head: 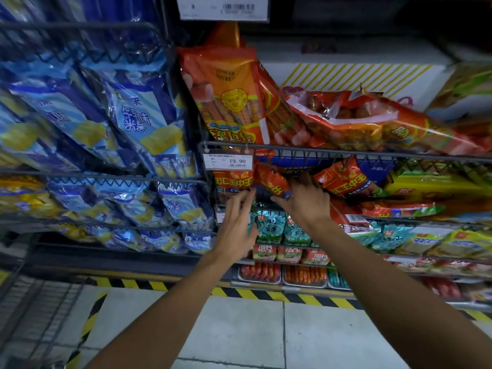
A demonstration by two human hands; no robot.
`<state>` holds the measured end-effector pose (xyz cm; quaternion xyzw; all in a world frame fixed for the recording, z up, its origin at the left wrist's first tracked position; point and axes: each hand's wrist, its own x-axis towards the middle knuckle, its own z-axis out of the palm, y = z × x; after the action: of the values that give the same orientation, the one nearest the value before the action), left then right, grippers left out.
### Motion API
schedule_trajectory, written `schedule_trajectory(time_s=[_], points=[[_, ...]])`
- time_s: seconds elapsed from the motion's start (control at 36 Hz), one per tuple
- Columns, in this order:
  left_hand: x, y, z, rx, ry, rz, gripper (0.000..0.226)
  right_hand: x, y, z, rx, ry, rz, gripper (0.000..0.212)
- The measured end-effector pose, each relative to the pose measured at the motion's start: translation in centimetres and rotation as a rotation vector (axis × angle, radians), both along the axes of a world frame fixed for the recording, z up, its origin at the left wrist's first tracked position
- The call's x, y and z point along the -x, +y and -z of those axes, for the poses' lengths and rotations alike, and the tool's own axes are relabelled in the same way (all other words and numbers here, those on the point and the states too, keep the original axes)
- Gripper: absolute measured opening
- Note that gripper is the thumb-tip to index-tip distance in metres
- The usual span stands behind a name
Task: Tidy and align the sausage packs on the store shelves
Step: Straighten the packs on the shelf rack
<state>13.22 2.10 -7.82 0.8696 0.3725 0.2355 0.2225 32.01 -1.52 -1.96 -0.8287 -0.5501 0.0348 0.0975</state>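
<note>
While the left hand (237, 222) hovers with fingers spread, the right hand (306, 201) pinches a red sausage pack (273, 179) on the wire shelf (346, 153), beneath the price tag (228, 161).

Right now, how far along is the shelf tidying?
Early on, I'd judge. The upright orange pack looks roughly placed. In hand: the right hand pinches a skewed red pack, and the left hand reaches in open. Left: the big pack above lies sideways, and the red packs beside it are still jumbled.
</note>
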Motion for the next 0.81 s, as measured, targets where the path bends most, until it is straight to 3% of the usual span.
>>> schedule_trajectory(time_s=[0.08, 0.25, 0.31, 0.44, 0.53, 0.64, 0.81], points=[[0.8, 0.2, 0.0, -0.116, 0.070, 0.098, 0.086, -0.5, -0.7, 0.7, -0.081, 0.067, 0.006, 0.055], [1.7, 1.1, -0.3, -0.102, 0.185, 0.080, 0.093, -2.0, -2.7, 0.5, -0.217, 0.257, -0.034, 0.048], [1.3, 0.8, -0.6, -0.037, 0.140, 0.092, 0.091, -2.4, -3.2, 0.4, -0.240, 0.303, -0.064, 0.048], [-0.2, 0.2, -2.5, 0.330, -0.072, -0.047, 0.068, -1.6, -4.6, -0.4, -0.323, 0.466, -0.138, 0.059], [-1.1, 0.4, -3.7, 0.429, -0.224, -0.031, 0.058, -1.1, -4.6, -0.9, -0.339, 0.632, -0.164, 0.048], [-1.5, 0.7, -3.9, 0.407, -0.336, -0.061, 0.042, -1.1, -3.8, -1.1, -0.396, 0.742, -0.175, 0.049], [-2.5, 1.2, -3.8, 0.399, -0.385, -0.064, 0.045, -2.0, -2.7, -0.5, -0.395, 0.783, -0.167, 0.056]])
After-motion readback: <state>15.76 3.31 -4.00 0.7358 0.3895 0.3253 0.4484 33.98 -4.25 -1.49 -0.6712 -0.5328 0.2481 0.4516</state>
